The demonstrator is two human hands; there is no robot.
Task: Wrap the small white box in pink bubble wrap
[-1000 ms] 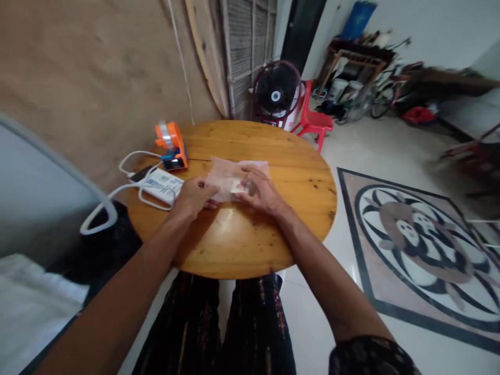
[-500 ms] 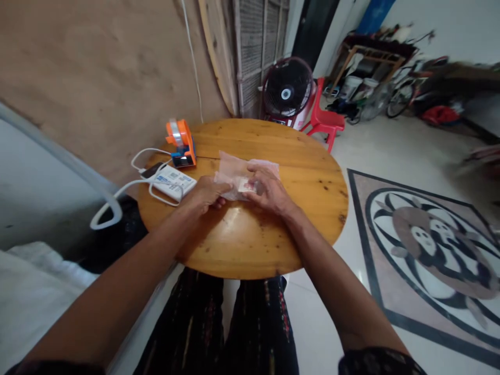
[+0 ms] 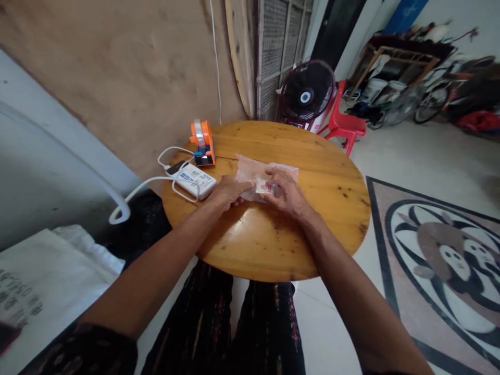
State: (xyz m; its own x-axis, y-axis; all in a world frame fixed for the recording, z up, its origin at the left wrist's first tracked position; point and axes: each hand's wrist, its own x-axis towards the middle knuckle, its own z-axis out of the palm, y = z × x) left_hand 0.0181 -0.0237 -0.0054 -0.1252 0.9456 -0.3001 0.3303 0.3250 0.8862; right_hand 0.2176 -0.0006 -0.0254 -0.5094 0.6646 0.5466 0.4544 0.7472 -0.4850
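A thin, pinkish translucent wrap (image 3: 249,165) lies spread on the round wooden table (image 3: 250,250). On it rests a small white item with red marks (image 3: 263,186), too small to identify. My left hand (image 3: 230,191) grips the near left edge of the wrap, its thumb stretched toward the small item. My right hand (image 3: 286,191) curves around the item's right side, thumb and fingers closed on it.
An orange tape dispenser (image 3: 203,143) stands at the table's back left, with a white box (image 3: 195,179) and white cables near it. Beyond the table are a fan (image 3: 307,96) and a red chair (image 3: 346,125). A patterned floor panel (image 3: 424,229) lies to the right.
The view has shifted left, so the table and hands appear further right. The hands have barely moved relative to the wrap and the small item.
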